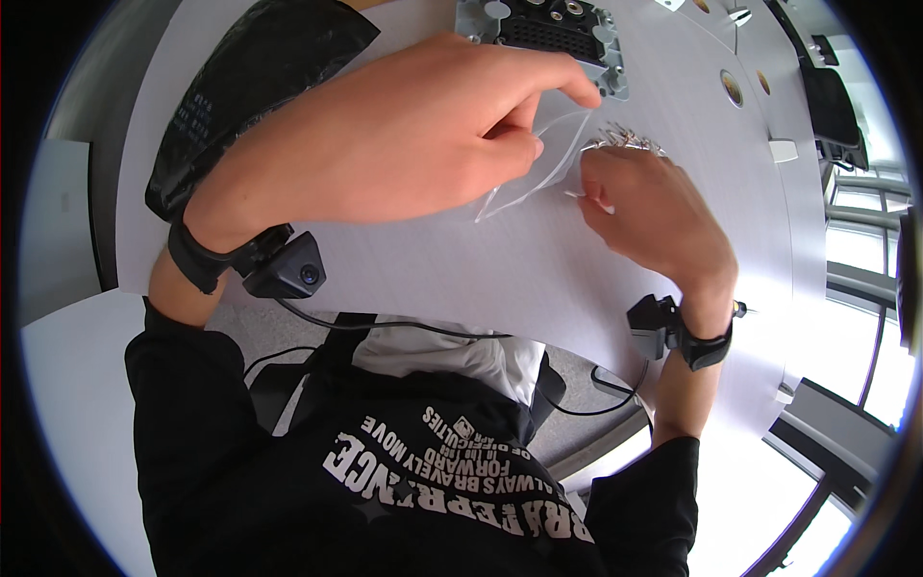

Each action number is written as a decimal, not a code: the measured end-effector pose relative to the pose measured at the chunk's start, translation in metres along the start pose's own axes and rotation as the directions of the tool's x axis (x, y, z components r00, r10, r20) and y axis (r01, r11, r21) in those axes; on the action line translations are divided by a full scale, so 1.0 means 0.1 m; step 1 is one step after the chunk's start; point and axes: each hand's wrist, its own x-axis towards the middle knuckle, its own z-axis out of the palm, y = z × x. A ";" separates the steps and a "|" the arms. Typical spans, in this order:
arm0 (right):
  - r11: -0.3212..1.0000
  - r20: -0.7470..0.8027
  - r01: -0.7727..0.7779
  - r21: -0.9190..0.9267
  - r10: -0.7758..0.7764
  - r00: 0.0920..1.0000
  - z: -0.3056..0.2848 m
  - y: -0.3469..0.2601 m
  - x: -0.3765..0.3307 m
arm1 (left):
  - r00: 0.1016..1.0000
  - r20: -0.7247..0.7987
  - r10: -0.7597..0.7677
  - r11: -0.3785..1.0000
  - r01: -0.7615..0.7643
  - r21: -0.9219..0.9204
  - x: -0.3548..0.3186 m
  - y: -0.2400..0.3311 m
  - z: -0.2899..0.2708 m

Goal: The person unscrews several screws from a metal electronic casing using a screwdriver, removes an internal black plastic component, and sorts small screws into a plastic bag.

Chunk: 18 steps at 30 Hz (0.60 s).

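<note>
Clear plastic bag (pixel 538 173) on white desk (pixel 538 279), between both hands. Pinched at top edge by left hand (pixel 404 135), thumb and forefinger closed on it. Held at right side by right hand (pixel 644 212), fingers curled on the film. Small metal pins (pixel 630 141) just above right hand. Grey connector block (pixel 548 34) beyond. Black bag (pixel 250 87) far left.

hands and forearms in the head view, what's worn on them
Both hands are bare, no gloves. The left hand has a black strap around its wrist carrying a small black boxy camera with a round lens, and a thin black cable runs from it toward the body. The right hand wears a matching black wrist strap with a small black camera block. Black sleeves are pushed up both forearms.
</note>
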 end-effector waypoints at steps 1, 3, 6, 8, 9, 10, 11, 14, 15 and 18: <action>0.999 -0.047 0.027 0.045 -0.025 0.999 -0.10 0.00 -0.03 | 1.000 0.001 -0.003 1.000 0.003 -0.004 0.00 0.00 0.00; 0.980 -0.173 0.077 0.183 -0.045 0.984 -0.27 -0.03 -0.06 | 1.000 -0.002 0.016 0.999 -0.016 -0.033 0.00 0.01 0.03; 0.948 -0.357 0.255 0.192 -0.175 0.918 -0.49 -0.15 -0.15 | 0.995 -0.043 0.093 0.994 -0.095 -0.058 0.01 0.03 0.09; 0.920 -0.437 0.341 0.195 -0.229 0.869 -0.54 -0.23 -0.17 | 0.981 -0.096 0.169 0.985 -0.172 -0.028 0.02 0.03 0.14; 0.930 -0.451 0.352 0.109 -0.270 0.851 -0.53 -0.26 -0.17 | 0.980 -0.098 0.173 0.984 -0.176 -0.030 0.03 0.04 0.15; 0.933 -0.461 0.357 0.042 -0.298 0.836 -0.51 -0.29 -0.16 | 0.979 -0.100 0.178 0.983 -0.182 -0.033 0.03 0.04 0.16; 0.925 -0.476 0.378 -0.032 -0.347 0.808 -0.50 -0.30 -0.14 | 0.978 -0.102 0.183 0.982 -0.187 -0.036 0.03 0.04 0.17; 0.931 -0.489 0.364 -0.039 -0.335 0.805 -0.48 -0.30 -0.14 | 0.998 -0.010 0.069 0.993 -0.069 -0.093 0.00 0.06 0.15; 0.935 -0.479 0.353 -0.031 -0.324 0.816 -0.50 -0.27 -0.15 | 0.998 -0.006 0.067 0.992 -0.068 -0.106 0.00 0.06 0.14; 0.970 -0.509 0.241 -0.028 -0.221 0.832 -0.56 -0.16 -0.20 | 0.998 -0.017 0.063 0.991 -0.065 -0.119 0.00 0.07 0.10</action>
